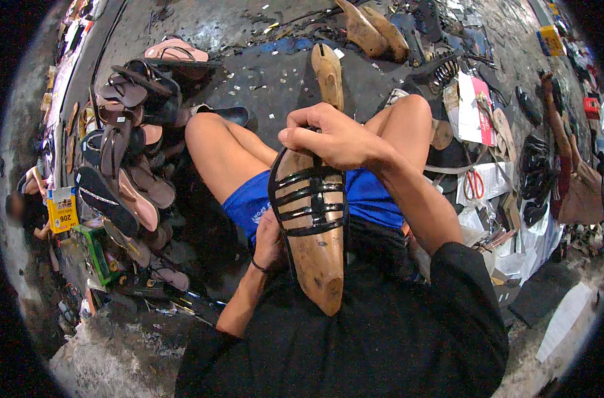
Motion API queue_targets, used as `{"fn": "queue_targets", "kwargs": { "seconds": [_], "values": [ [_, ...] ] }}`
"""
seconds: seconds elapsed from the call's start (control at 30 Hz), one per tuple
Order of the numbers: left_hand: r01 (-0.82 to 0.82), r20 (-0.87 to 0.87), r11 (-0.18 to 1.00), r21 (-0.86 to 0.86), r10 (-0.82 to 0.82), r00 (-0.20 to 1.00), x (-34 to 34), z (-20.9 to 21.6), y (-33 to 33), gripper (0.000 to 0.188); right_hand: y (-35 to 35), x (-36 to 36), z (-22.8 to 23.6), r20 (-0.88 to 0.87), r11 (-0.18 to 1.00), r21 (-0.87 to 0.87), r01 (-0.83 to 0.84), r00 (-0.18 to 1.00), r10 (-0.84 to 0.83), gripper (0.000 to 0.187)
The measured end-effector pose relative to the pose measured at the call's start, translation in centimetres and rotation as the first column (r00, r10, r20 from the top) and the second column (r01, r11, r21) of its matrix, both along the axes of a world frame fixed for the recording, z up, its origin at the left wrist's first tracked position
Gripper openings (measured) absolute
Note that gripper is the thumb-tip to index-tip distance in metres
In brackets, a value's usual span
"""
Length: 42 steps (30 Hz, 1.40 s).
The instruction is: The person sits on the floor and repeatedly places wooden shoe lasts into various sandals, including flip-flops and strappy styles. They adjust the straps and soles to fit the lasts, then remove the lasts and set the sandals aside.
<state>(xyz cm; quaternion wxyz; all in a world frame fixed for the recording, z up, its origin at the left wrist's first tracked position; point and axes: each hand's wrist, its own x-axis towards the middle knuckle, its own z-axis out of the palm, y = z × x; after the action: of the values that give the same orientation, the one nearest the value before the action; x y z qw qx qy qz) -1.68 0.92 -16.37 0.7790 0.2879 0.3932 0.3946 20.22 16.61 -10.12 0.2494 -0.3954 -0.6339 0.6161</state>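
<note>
A wooden shoe last rests upright against my lap, its pointed end toward my chest. Glossy black straps of a sandal cross it, and a dark sole edge runs along its side. My right hand is closed over the far end of the sandal, thumb and fingers curled together there. Low on the left side, my left hand grips the sandal and last, its fingers partly hidden behind them. Beyond my right hand, another wooden last lies on the floor.
Sandals are heaped on the left, near a yellow box. A pair of lasts lies far ahead. Red-handled scissors, papers and plastic bags are strewn on the right. Scraps litter the dark floor.
</note>
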Motion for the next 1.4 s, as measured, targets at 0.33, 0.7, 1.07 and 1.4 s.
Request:
{"fn": "queue_targets", "kwargs": {
  "seconds": [0.33,0.7,1.07,1.4],
  "values": [
    [0.084,-0.026,0.994,-0.075,-0.086,0.996,-0.7,0.2,-1.3,0.046,-0.5,-0.1,-1.8,-0.075,0.998,-0.059,0.031,0.997,-0.036,0.038],
    [0.436,-0.456,0.885,0.163,-0.324,0.829,-0.6,5.4,12.4,0.035,-2.2,-2.5,2.4,0.338,0.856,0.5,0.129,0.882,-0.33,0.03],
    [0.64,-0.519,0.766,0.065,-0.521,0.678,2.8,7.0,15.1,0.029,-7.9,1.2,7.6,0.424,0.598,0.729,-0.333,0.906,-0.012,0.026],
    [0.571,-0.528,0.791,0.22,-0.396,0.751,4.3,7.5,14.4,0.03,-5.5,2.3,5.9,0.212,0.646,0.654,-0.395,0.914,0.345,0.017]
  ]
}}
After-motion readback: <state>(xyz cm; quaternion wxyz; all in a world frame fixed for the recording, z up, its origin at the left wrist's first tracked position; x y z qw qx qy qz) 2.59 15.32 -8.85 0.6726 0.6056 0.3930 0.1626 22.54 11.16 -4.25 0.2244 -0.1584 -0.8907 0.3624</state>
